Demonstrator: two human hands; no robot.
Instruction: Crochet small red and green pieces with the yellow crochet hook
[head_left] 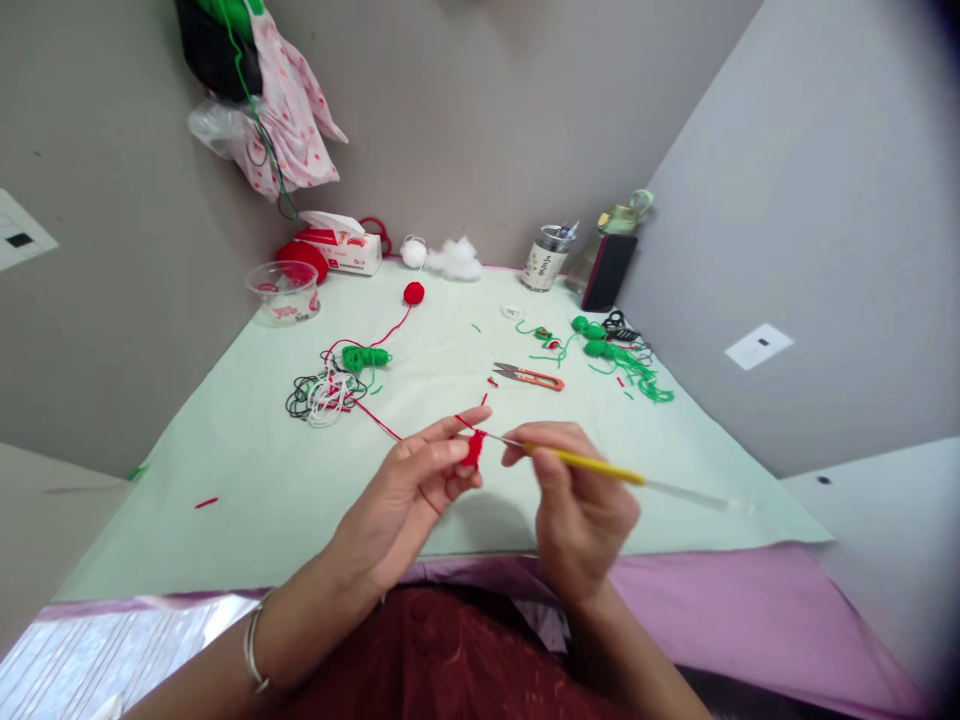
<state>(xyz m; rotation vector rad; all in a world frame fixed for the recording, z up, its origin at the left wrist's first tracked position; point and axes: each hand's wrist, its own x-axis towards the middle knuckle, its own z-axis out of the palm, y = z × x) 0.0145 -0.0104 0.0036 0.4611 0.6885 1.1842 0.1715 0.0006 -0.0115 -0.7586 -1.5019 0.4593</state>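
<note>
Between the thumb and fingers of my left hand (412, 480) is a small red crocheted piece (473, 450). Red yarn (377, 419) runs over my raised left index finger and back to a red yarn ball (413, 293). My right hand (581, 500) grips a crochet hook with a yellow handle (585, 461). The hook's thin metal tip meets the top edge of the red piece. Beyond my hands lie orange-handled thread snips (529, 377), with a small red scrap (492, 382) beside them.
Tangled black and white yarn (322, 397) and a green skein (365, 358) lie at the left. Further back are a plastic tub (283, 293), tissue box (345, 250), white stuffing (456, 260), pen can (545, 260) and phone (610, 273). Green crocheted pieces (600, 345) lie at the right.
</note>
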